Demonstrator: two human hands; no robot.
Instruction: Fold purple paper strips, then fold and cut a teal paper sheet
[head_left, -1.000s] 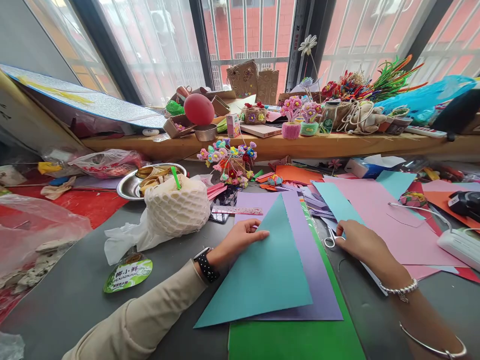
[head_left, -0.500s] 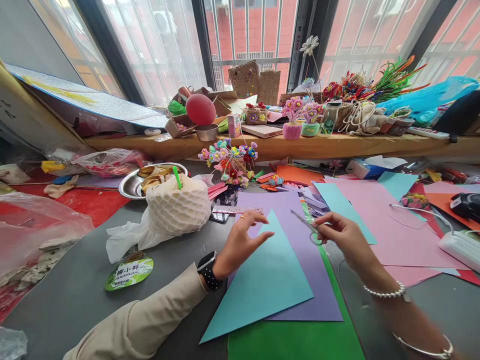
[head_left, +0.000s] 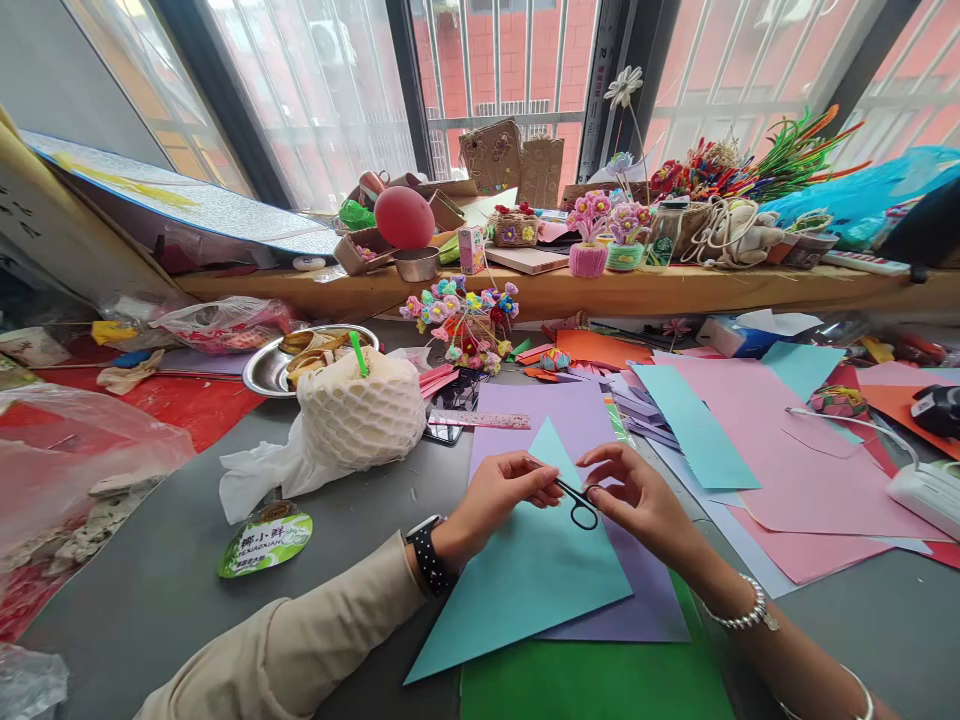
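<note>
Small dark scissors [head_left: 574,490] hover over a light-blue triangular sheet of paper [head_left: 525,590]. Their blade end is pinched between the thumb and fingers of my left hand [head_left: 502,495], which covers most of the blades. At the handle is my right hand [head_left: 634,500], its thumb against one finger loop and its fingers curled above; the other loop hangs in plain sight below. The blue triangle lies on a purple sheet [head_left: 652,600], and under that is a green sheet [head_left: 592,680].
Left of my hands stands a white coconut [head_left: 360,410] in foam netting with a green straw. Behind it sits a metal bowl [head_left: 255,375]. A ruler [head_left: 480,420] lies beyond the triangle. Pink paper [head_left: 810,440] and a white power strip [head_left: 926,500] are at the right.
My right hand has brought the scissors left and down to my left hand. My left hand's fingers, apart before, have closed on the blade end.
</note>
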